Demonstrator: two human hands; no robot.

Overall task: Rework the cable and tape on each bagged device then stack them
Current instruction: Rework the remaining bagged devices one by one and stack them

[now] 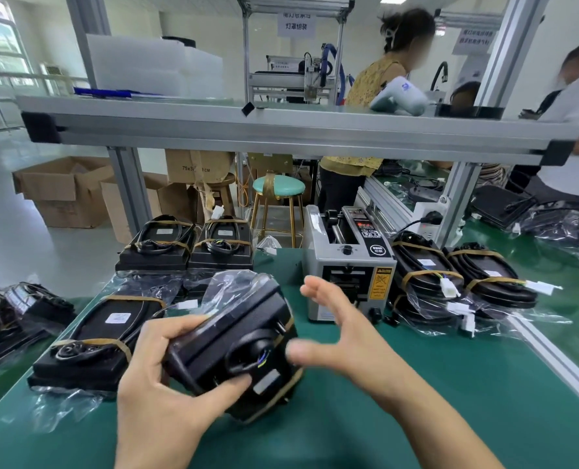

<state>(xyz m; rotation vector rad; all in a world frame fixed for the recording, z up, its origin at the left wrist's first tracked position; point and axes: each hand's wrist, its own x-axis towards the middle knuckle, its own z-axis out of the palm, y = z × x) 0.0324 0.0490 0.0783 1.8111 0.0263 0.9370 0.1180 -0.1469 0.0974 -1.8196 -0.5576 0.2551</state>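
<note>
- Head view: the left hand (156, 377) grips a black device (234, 346) in a clear bag, fingers curled over its near-left end and thumb pressed on its front face — the device is held tilted above the green table (433, 401), near the middle of the front edge.
- A coiled black cable (250, 353) lies on the device's face, with brown tape (289, 384) running round its right end.
- The right hand (335, 330) is spread wide just to the right of the device, fingers straight and blurred, holding nothing; whether its thumb touches the bag I cannot tell.
- Left of the held one, a bagged device (102, 340) lies flat on the table, its cable strapped down with two bands of tape.
- Behind it two short stacks (186, 248) of taped devices stand side by side at the table's far-left edge.
- A grey tape dispenser (349, 265) stands behind the right hand, with a yellow warning label on its front.
- Just right of the dispenser lie more bagged devices (460, 279) with taped cables and white plugs — piled partly on one another.
- Far left, further bagged units (17, 309) lie on a lower surface.
- An aluminium shelf (281, 130) spans the frame above; beyond it two people stand at another bench, and a teal stool (278, 187) and cardboard boxes (68, 191) are on the floor.
</note>
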